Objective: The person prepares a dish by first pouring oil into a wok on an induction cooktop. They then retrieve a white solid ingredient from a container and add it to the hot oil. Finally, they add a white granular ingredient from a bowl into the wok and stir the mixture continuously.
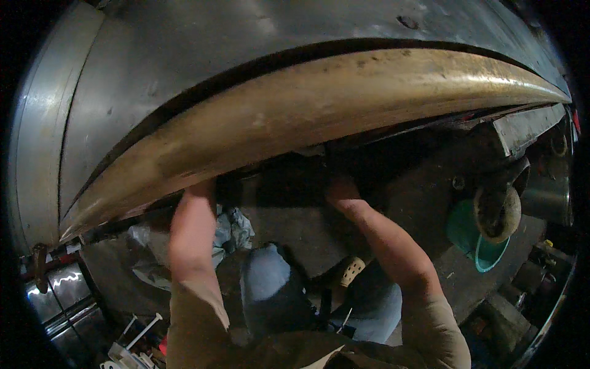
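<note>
A long tan panel (295, 101) with a worn, rounded face stretches across in front of me, below a grey metal sheet surface (193, 50). A dark gap separates the two. My left forearm (192, 230) reaches up to the panel's lower edge; the left hand is hidden behind it. In the deep shadow under the panel is my right hand (343, 191), blurred and dim. What its fingers touch cannot be made out.
Crumpled plastic sheeting (235, 228) lies on the floor near my left arm. To the right stand a green bucket (463, 230) and a rounded, dirty pipe-like end (498, 214). White-handled items (143, 330) are at lower left. A tan clog (352, 271) shows by my knees.
</note>
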A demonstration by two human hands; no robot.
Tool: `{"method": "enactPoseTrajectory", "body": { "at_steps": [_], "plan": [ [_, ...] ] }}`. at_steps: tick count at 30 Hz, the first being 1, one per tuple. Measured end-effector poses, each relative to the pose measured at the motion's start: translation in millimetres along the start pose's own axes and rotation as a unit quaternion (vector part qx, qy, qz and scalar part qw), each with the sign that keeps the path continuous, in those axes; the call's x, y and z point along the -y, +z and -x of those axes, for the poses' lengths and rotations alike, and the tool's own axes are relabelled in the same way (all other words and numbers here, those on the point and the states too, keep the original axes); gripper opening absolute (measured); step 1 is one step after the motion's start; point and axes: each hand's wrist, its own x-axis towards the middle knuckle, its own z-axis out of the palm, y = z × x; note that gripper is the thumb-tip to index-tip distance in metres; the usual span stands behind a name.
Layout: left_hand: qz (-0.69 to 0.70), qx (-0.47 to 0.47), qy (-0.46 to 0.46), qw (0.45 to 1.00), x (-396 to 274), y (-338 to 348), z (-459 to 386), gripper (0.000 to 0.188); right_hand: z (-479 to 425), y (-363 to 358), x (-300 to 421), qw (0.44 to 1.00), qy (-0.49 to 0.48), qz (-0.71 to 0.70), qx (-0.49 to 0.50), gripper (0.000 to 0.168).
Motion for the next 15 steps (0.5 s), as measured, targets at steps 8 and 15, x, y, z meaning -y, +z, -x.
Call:
{"method": "enactPoseTrajectory", "body": {
  "at_steps": [8,15],
  "plan": [
    [0.098,-0.023,0.007,0.995,-53,32,36,0.031,-86,67,-20,0.993,0.066,0.01,-0.099,0.035],
    [0.168,-0.031,-0.003,0.985,-73,14,89,0.034,-136,75,-32,0.99,0.062,0.002,-0.13,0.036]
  ]
}}
